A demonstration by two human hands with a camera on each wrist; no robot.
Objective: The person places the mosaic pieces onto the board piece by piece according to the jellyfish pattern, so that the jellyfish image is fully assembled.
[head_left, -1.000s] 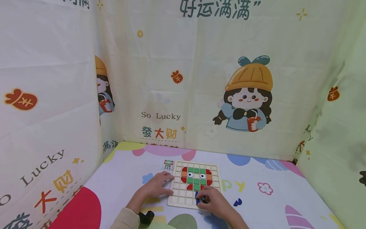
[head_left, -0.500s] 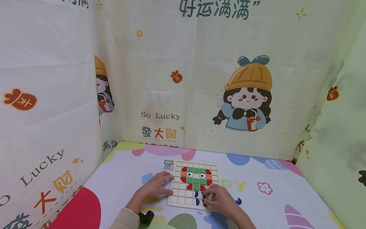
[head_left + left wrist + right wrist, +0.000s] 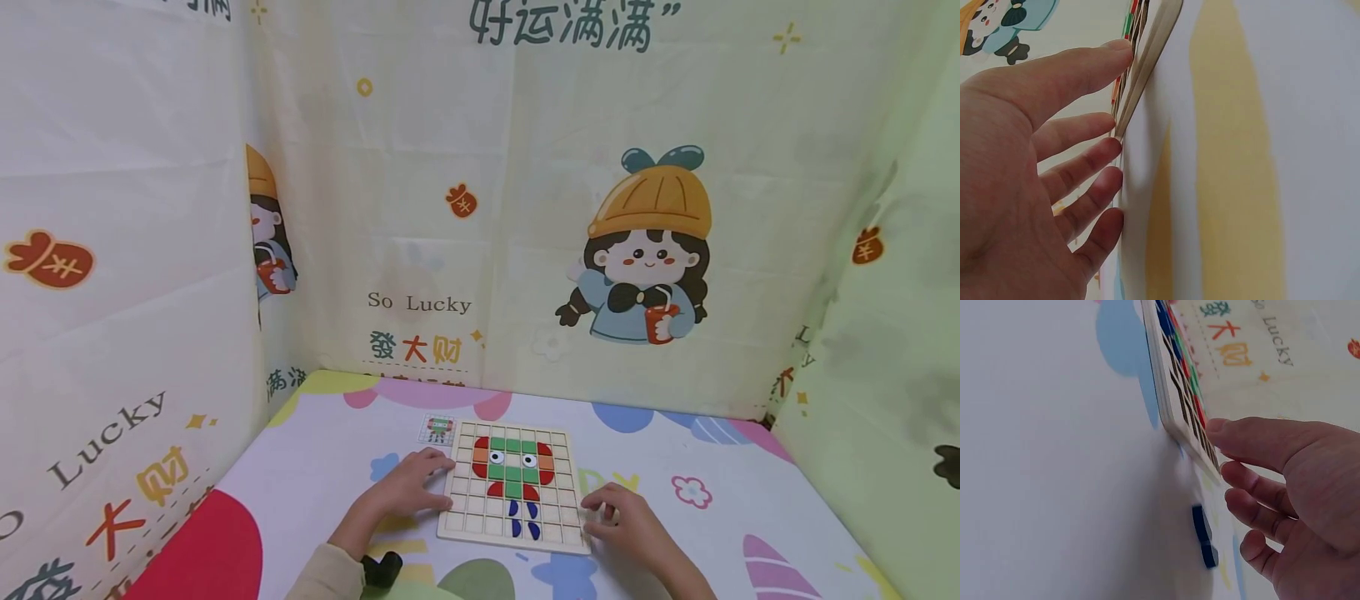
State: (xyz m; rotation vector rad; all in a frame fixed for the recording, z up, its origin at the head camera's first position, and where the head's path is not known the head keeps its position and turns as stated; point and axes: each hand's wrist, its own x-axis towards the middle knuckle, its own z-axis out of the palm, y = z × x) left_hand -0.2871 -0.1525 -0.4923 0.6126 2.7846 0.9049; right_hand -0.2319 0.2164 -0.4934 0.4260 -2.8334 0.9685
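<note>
A square wooden grid board (image 3: 474,523) lies on the table, holding a figure of flat green, red and orange pieces with two round eyes (image 3: 497,457). Below it, several dark blue half-round pieces (image 3: 534,530) form the legs. My left hand (image 3: 408,485) rests at the board's left edge, thumb and fingers spread and relaxed. At the right edge is my right hand (image 3: 632,523), fingers loosely bent, with nothing held and its thumb tip by the rim. Two blue pieces (image 3: 1201,525) lie on the table beside the board in the right wrist view; the right hand hides them in the head view.
A small card (image 3: 437,429) printed with a similar figure lies at the board's upper left corner. The tablecloth (image 3: 697,533) carries colourful printed shapes. Printed cloth walls (image 3: 525,350) stand behind and on both sides. A black strap (image 3: 383,570) sits by the left sleeve.
My right hand has let go of a blue piece on the board and moved right to the board's edge, uncovering the blue legs. My left hand has stayed put.
</note>
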